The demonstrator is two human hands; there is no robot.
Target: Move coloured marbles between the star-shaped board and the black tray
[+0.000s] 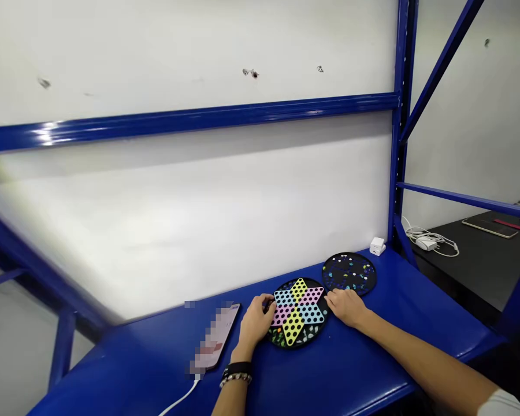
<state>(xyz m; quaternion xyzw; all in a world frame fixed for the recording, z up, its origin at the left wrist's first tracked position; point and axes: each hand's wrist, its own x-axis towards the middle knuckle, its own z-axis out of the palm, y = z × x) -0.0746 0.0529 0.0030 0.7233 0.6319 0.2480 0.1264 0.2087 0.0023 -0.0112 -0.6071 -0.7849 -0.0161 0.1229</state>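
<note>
Star board [297, 306] near tabletop [355, 361] back edge; left hand [255, 318] curled at left rim, right hand [345, 307] at right; grips unclear; presumably steadying.

On the blue worktop [277, 384], a star-shaped Chinese checkers board [296, 311] lies on a round black tray [317, 333] holding small pieces. The left hand [255, 318] is at the tray's left rim, the right hand [345, 306] at its right rim; grip is unclear. By the worktop's far edge, a second black tray [371, 283] carries scattered pieces; white charger adapters [377, 246] sit near the far right corner. Leftward lies a smartphone [223, 335] with a white cable [181, 398].
</note>
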